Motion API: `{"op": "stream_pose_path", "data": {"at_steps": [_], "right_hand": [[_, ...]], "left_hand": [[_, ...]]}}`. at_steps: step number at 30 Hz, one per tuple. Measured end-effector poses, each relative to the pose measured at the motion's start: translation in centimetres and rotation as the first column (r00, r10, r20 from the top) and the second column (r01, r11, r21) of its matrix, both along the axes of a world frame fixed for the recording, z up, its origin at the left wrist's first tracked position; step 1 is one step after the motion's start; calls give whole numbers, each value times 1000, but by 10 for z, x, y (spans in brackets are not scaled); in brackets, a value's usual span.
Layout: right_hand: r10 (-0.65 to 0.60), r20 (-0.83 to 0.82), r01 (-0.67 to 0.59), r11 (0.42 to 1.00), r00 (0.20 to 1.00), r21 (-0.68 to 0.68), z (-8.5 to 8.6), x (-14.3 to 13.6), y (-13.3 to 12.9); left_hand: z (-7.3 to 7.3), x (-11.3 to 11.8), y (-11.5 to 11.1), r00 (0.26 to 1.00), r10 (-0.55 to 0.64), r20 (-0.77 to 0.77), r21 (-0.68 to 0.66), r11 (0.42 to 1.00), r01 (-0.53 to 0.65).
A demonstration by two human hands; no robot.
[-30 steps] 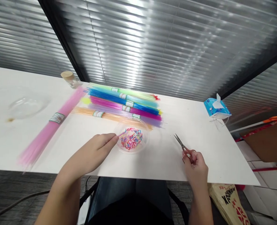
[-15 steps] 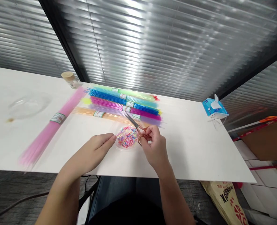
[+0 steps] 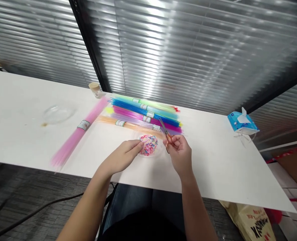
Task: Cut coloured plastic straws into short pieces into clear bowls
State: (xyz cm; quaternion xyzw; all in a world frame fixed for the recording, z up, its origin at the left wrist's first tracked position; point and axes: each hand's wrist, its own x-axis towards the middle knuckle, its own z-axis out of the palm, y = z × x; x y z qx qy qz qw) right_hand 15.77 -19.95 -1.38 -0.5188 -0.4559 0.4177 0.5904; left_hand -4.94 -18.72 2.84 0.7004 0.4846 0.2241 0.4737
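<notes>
My right hand (image 3: 181,152) is closed on a small pair of scissors (image 3: 166,131) with copper-coloured handles, its fingers at the loops and the blades pointing up and left. A clear round dish (image 3: 160,152) of short multicoloured cut straw pieces (image 3: 148,145) sits between my hands. My left hand (image 3: 128,152) is in a pinch over the dish's left side. Whatever lies between its thumb and fingers is too small to name. Behind the dish lie bundles of long thin straws in orange (image 3: 108,121), magenta (image 3: 128,114), blue (image 3: 128,105) and other colours, with paper bands.
A pink straw bundle (image 3: 71,142) lies slantwise on the left of the white table (image 3: 218,157). Beyond it are a clear round lid or dish (image 3: 59,113) and a cork-topped jar (image 3: 95,90). A blue tissue pack (image 3: 242,122) stands far right. Blinds (image 3: 163,50) border the back.
The view has swung left, so the table's contents appear farther right. The scissors have moved away from my left hand and tilt more upright. Both hands keep their closed grips.
</notes>
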Motion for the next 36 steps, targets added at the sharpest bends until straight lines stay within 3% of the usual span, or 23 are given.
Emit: {"op": "stream_pose_path", "data": {"at_steps": [4, 10, 18, 25, 27, 30, 33, 36], "right_hand": [[-43, -35, 42, 999, 998, -26, 3, 10, -6], [-147, -22, 143, 981, 989, -134, -13, 15, -33], [26, -380, -105, 976, 925, -190, -12, 1, -49], [186, -371, -260, 952, 910, -162, 7, -24, -38], [167, -378, -241, 958, 911, -156, 12, -31, -33], [193, -314, -252, 955, 930, -156, 21, -35, -27], [290, -160, -314, 936, 944, -157, 27, -33, -21], [236, -182, -269, 946, 955, -181, 23, -34, -16]], "left_hand": [[3, -4, -4, 995, 26, 97, 8, 1000, -26], [0, -8, -15, 985, 61, 163, -18, 998, -59], [10, -3, -20, 981, 27, 194, -30, 999, -22], [15, 29, -19, 905, 58, 421, -153, 988, 7], [18, 36, -17, 926, 59, 374, -169, 986, 5], [22, 39, -13, 973, 46, 224, -38, 999, -38], [23, 38, -8, 994, -25, 106, 94, 995, 15], [23, 38, -3, 996, -61, 65, 115, 992, 54]]}}
